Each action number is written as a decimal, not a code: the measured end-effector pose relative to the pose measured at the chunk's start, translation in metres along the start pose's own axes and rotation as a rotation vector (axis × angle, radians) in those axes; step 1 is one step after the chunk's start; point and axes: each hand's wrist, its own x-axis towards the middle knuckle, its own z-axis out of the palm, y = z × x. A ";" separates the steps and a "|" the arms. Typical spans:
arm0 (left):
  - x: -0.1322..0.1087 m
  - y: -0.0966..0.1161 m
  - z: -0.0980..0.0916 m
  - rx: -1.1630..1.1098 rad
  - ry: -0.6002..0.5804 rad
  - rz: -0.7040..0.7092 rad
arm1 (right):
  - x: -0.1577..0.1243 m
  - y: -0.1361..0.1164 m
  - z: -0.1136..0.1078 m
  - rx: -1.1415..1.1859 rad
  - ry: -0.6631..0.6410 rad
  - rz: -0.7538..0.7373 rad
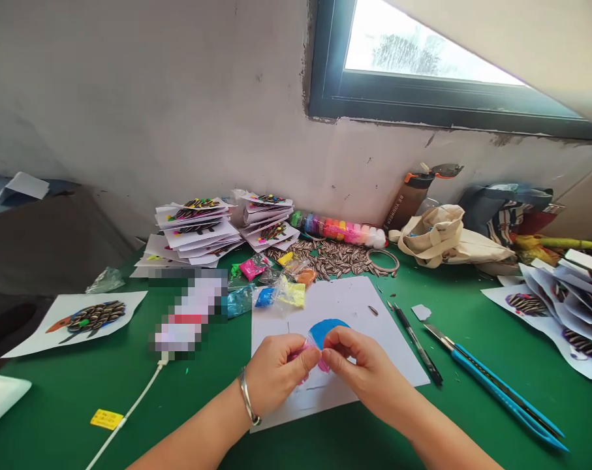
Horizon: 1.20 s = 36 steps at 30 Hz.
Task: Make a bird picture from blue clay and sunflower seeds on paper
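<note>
Over the white paper (339, 297), my left hand (280, 362) and my right hand (361, 362) meet fingertip to fingertip. Both pinch a small clear plastic bag of pink clay (324, 363), partly hidden by the fingers. Just behind them, a flat blue clay shape (329, 326) lies on the paper. One sunflower seed (373, 311) rests near the paper's right edge. Small bags of clay sit at the paper's far left corner, among them a blue one (265, 297) and a yellow one (292, 295).
Behind the paper spread sunflower seeds (342, 260). Right of it lie a pen (418, 343) and blue tweezers (506, 391). Stacked seed pictures (200, 228) stand at back left; others (570, 307) lie right. A white cable (139, 408) crosses the green table (188, 418).
</note>
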 end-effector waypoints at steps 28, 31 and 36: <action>0.004 -0.008 -0.005 -0.107 0.050 -0.004 | 0.000 -0.012 0.004 0.460 -0.153 0.155; 0.003 -0.006 -0.004 -0.085 0.035 -0.004 | -0.002 -0.007 0.001 0.359 -0.235 0.137; 0.005 -0.004 -0.004 -0.086 0.034 -0.031 | -0.003 -0.006 -0.006 0.190 -0.345 0.083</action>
